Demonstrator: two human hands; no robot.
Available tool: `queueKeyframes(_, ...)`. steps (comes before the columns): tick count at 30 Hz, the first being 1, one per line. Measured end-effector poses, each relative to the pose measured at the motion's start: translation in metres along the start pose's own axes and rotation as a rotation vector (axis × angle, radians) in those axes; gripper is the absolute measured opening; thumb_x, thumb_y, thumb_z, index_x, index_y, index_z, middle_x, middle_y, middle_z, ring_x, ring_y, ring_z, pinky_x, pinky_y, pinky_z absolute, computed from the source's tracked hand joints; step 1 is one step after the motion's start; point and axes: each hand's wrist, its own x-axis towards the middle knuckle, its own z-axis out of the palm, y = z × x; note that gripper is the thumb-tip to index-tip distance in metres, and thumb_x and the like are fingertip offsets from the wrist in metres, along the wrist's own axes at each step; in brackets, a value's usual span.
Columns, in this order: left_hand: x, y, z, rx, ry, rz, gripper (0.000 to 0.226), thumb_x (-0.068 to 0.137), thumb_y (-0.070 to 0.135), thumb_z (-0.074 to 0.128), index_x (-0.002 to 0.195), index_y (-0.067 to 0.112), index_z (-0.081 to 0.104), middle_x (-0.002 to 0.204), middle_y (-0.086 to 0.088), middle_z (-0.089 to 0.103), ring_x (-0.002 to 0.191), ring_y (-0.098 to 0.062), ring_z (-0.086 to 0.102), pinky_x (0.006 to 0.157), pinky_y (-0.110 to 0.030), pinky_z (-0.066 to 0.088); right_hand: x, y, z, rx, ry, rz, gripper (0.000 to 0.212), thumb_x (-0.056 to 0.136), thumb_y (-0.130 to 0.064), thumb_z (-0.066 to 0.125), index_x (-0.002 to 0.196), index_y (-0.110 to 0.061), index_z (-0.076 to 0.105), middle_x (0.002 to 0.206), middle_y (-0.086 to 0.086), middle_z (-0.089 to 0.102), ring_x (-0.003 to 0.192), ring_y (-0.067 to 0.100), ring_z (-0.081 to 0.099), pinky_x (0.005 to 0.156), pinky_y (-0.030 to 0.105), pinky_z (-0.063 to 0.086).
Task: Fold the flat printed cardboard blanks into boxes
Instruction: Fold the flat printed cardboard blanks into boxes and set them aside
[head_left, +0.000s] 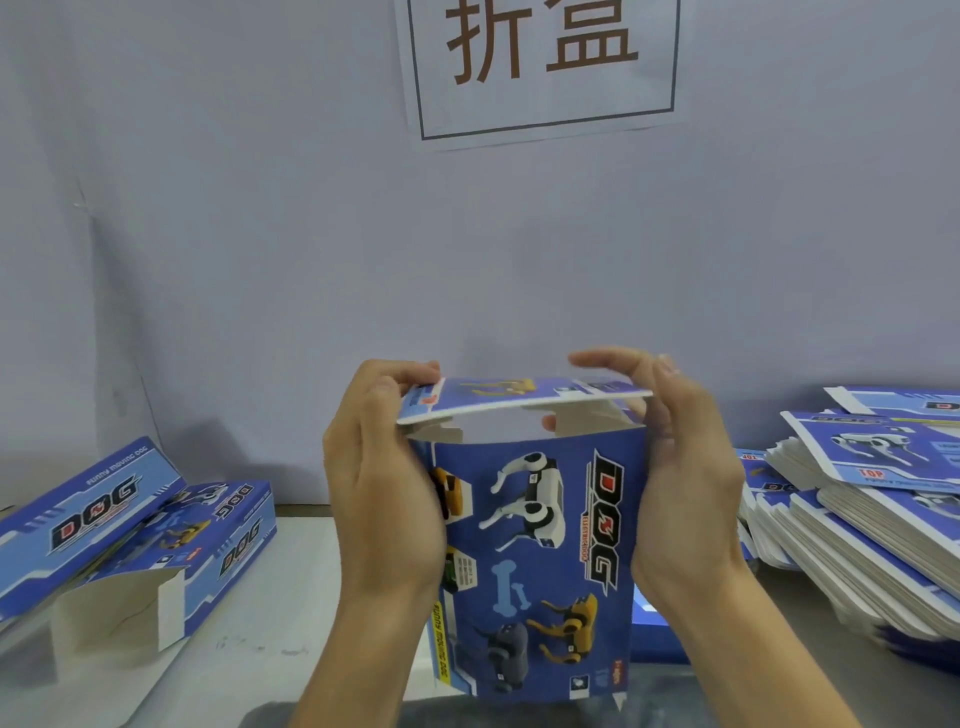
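The box (535, 561) stands upright between the two hands, already opened from flat into a sleeve and held above the near edge of the bench (306, 571); the left hand (384, 499) clasps its left wall, fingers curled over the top corner and pinching the end of the lid flap (519, 397); the right hand (680, 493) cups the right wall with its palm, its fingers arched fairly wide over the far end of that flap, touching or just above it, which I cannot tell.

The step in hand looks to be closing the top end; the lid flap lies nearly level over the opening but is not tucked, and two small side flaps (587, 421) show inside, bent inward.

The next move, as I judge it, calls for keeping the side flaps down, bending the tuck edge of the lid and sliding it inside the front wall, while the palms keep the sleeve square so it does not skew.

Further out, finished boxes (124, 525) lie to the left on the bench, one with an open end toward the camera; a stack of flat blanks (872, 530) waits on the right; a paper sign (543, 67) hangs on the wall behind.
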Motion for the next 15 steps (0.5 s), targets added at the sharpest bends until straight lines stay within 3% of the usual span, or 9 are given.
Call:
queueKeyframes(2, 0.002, 0.004, -0.001, 0.0, 0.05, -0.088, 0.032, 0.087, 0.037, 0.038, 0.089, 0.024, 0.067, 0.087, 0.004, 0.072, 0.062, -0.007, 0.065, 0.044, -0.019, 0.048, 0.003, -0.007, -0.003, 0.009, -0.124, 0.031, 0.046, 0.093, -0.043, 0.045, 0.132, -0.023, 0.058, 0.103, 0.017, 0.067, 0.08, 0.024, 0.067, 0.066, 0.032, 0.057)
queueKeyframes(4, 0.004, 0.007, -0.003, 0.049, 0.088, -0.173, 0.031, 0.087, 0.046, 0.038, 0.089, 0.036, 0.067, 0.094, 0.004, 0.071, 0.059, -0.015, 0.062, 0.045, -0.025, 0.048, 0.008, -0.014, -0.007, -0.116, -0.209, 0.056, 0.05, 0.097, -0.024, 0.052, 0.146, -0.029, 0.045, 0.115, 0.003, 0.066, 0.087, 0.011, 0.07, 0.081, 0.03, 0.057)
queueKeyframes(7, 0.006, 0.008, -0.006, 0.07, 0.059, -0.225, 0.03, 0.1, 0.045, 0.037, 0.098, 0.039, 0.067, 0.088, 0.002, 0.069, 0.059, -0.015, 0.062, 0.048, -0.029, 0.05, 0.005, -0.015, -0.012, -0.169, -0.289, 0.036, 0.073, 0.081, -0.024, 0.076, 0.14, -0.053, 0.043, 0.132, 0.015, 0.06, 0.101, 0.035, 0.072, 0.08, 0.051, 0.059)
queueKeyframes(9, 0.008, 0.01, -0.009, 0.044, -0.031, -0.249, 0.029, 0.098, 0.05, 0.042, 0.107, 0.038, 0.067, 0.093, -0.004, 0.07, 0.077, -0.019, 0.07, 0.067, -0.041, 0.057, -0.002, -0.016, -0.015, -0.262, -0.187, -0.063, 0.072, 0.076, -0.034, 0.078, 0.137, -0.055, 0.045, 0.127, 0.017, 0.064, 0.097, 0.035, 0.073, 0.075, 0.049, 0.06)
queueKeyframes(11, 0.012, 0.011, -0.015, 0.042, -0.139, -0.259, 0.032, 0.094, 0.053, 0.048, 0.116, 0.038, 0.066, 0.101, 0.0, 0.074, 0.093, -0.02, 0.071, 0.086, -0.048, 0.054, 0.001, -0.02, -0.013, -0.271, -0.062, -0.129, 0.065, 0.078, -0.038, 0.076, 0.135, -0.052, 0.049, 0.116, 0.014, 0.07, 0.093, 0.032, 0.074, 0.072, 0.044, 0.061)
queueKeyframes(13, 0.015, 0.012, -0.02, 0.065, -0.235, -0.251, 0.035, 0.095, 0.05, 0.051, 0.124, 0.036, 0.063, 0.11, 0.004, 0.075, 0.102, -0.018, 0.071, 0.093, -0.047, 0.052, 0.004, -0.027, -0.016, -0.276, 0.066, -0.2, 0.058, 0.077, -0.043, 0.074, 0.132, -0.047, 0.055, 0.108, 0.012, 0.073, 0.092, 0.03, 0.074, 0.075, 0.045, 0.06)
queueKeyframes(15, 0.017, 0.009, -0.024, 0.1, -0.327, -0.255, 0.041, 0.089, 0.05, 0.05, 0.125, 0.035, 0.063, 0.113, 0.003, 0.075, 0.104, -0.018, 0.071, 0.09, -0.043, 0.052, 0.003, -0.036, -0.02, -0.252, 0.199, -0.231, 0.054, 0.08, -0.046, 0.07, 0.131, -0.033, 0.058, 0.1, 0.009, 0.073, 0.091, 0.032, 0.072, 0.079, 0.047, 0.058)
